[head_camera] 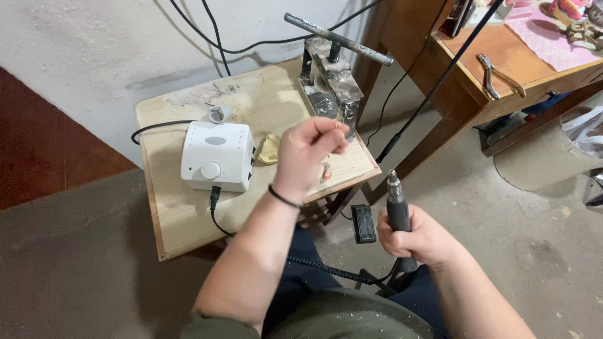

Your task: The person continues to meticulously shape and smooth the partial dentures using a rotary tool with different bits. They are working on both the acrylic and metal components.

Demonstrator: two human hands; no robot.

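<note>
Handpiece (397, 210) upright in right hand (422, 237) (left hand (308, 154) apart).

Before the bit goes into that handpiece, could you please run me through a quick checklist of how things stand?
1. Handpiece held firmly: ok, the right hand is wrapped around its grip, nose pointing up.
2. Nose of the handpiece free: ok, nothing shows in the tip.
3. Small part ready: cannot tell, the left hand pinches something at its fingertips, too small to make out.
4. Control box within reach: ok, it sits on the wooden table beside the left hand.
5. Box switched off: cannot tell.
6. Coiled cord clear: not ok, it runs across the lap.
</note>
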